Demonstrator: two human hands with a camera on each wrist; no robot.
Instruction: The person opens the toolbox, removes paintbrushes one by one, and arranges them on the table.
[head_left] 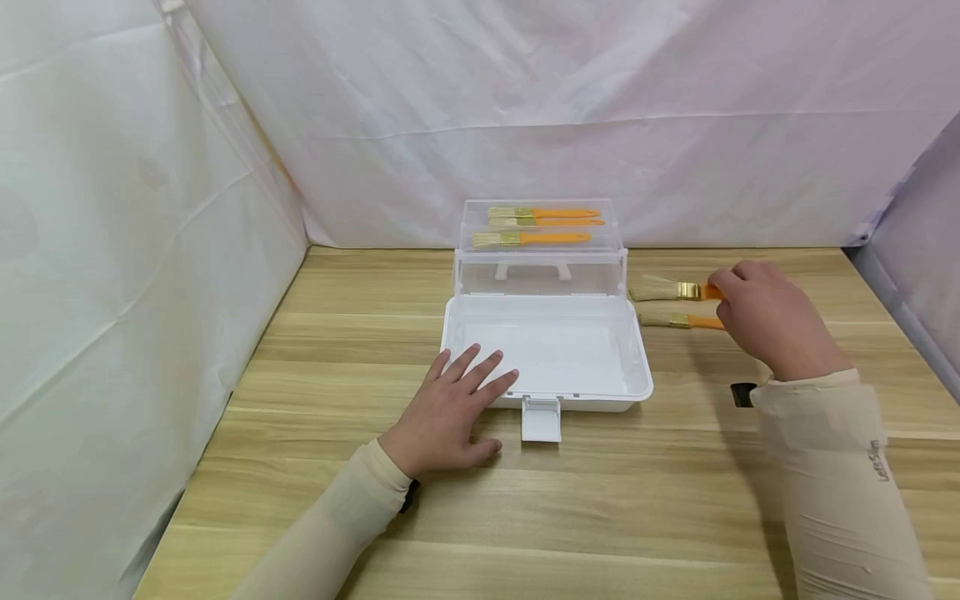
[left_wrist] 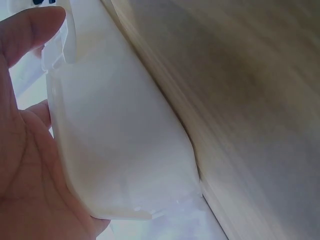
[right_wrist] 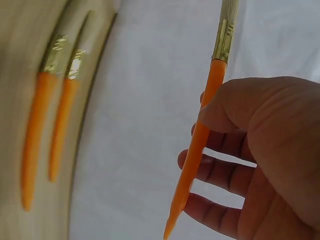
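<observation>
- The left hand [head_left: 450, 408] lies flat, palm down, near the front edge of the worktop, its fingers [head_left: 480, 367] straight and spread, pointing toward the back edge.
- The left forearm, in a pale sleeve, runs back toward the front left corner.
- The right hand [head_left: 772, 317] is raised toward the right edge, knuckles up, thumb and fingers [right_wrist: 220, 172] pinching a thin handle.
- The right forearm, sleeved, comes in from the front right corner.

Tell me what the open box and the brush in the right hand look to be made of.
Box: glossy white plastic base, probably moulded, with a clear see-through lid.
Brush, held by the right hand: smooth orange handle, likely plastic or painted wood; shiny gold band, apparently metal; pale tan bristles.
</observation>
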